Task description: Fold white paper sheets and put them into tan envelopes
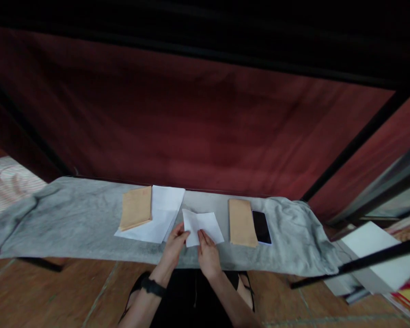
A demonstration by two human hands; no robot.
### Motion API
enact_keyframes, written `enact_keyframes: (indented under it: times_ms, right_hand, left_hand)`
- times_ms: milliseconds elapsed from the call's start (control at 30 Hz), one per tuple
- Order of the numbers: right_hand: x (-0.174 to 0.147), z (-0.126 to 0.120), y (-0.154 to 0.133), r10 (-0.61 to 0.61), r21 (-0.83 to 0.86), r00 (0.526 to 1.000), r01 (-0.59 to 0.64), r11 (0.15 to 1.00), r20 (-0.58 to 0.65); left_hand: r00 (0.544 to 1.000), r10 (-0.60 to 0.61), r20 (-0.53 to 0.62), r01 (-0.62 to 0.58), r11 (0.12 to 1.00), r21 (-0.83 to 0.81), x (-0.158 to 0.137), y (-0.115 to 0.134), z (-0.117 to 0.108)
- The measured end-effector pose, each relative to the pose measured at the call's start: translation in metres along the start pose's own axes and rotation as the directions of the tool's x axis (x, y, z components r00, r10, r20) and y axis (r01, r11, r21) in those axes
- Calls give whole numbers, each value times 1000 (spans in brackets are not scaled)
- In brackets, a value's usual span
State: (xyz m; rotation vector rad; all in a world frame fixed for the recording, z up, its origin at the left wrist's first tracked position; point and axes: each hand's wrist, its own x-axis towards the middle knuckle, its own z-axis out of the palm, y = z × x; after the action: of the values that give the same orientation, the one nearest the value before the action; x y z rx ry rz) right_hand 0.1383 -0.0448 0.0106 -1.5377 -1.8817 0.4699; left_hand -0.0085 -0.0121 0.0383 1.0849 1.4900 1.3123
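Observation:
A folded sheet of white paper (205, 224) lies before me on the grey cloth-covered bench. My left hand (176, 241) pinches its lower left edge between thumb and fingers. My right hand (207, 255) rests on its lower part, fingers stretched out flat over the surface. To the left are larger white sheets (167, 205), with a small stack of brown envelopes (136, 207) on top of them. A second stack of longer brown envelopes (242, 222) lies to the right, beside a dark-screened phone (261, 227).
The grey cloth (78, 218) drapes over the narrow bench. Dark red fabric (205, 127) hangs behind it in a black frame. White boxes or boards (379, 255) sit at the lower right, and a striped cloth (12, 182) at the far left. Tiled floor (89, 287) shows below.

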Motion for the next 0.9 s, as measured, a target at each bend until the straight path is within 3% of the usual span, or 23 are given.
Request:
enact_keyframes:
  times_ms: [67, 167, 233, 267, 367, 500, 633, 700, 767, 900]
  right_hand:
    - [12, -7, -7, 134, 286, 989, -113, 952, -55]
    - [27, -16, -15, 317, 717, 948, -210, 664, -16]
    - [31, -18, -14, 357, 834, 934, -198, 514, 2]
    - [30, -17, -12, 368, 853, 930, -191, 486, -2]
    - [23, -11, 0, 396, 852, 918, -222, 475, 18]
    - [4, -5, 19, 392, 826, 910, -323, 462, 137]
    - [-17, -10, 30, 356, 783, 891, -428, 451, 282]
    - [-24, -15, 32, 318, 752, 878, -472, 460, 357]
    - [-26, -18, 33, 299, 698, 875, -484, 528, 380]
    - [-12, -19, 30, 313, 604, 917, -398, 691, 246]
  left_hand:
    - [998, -36, 59, 42, 994, -100, -2, 11, 0]
    - [989, -151, -5, 150, 984, -91, -8, 13, -3]
    - [975, -220, -35, 218, 975, -38, -13, 4, -4]
    - [973, -233, -10, 232, 972, -26, -15, -3, -3]
    - [986, -156, 66, 156, 988, 6, -18, -25, 0]
    - [999, 29, -41, -23, 989, 147, -6, -38, 1]
    - [992, 108, -58, -87, 953, 290, 8, -36, -10]
    - [990, 142, -15, -118, 873, 472, 10, -33, -16]
    - [981, 187, 47, -173, 738, 652, 7, -31, -18]
    - [930, 352, 102, -267, 459, 847, -5, -31, -8]
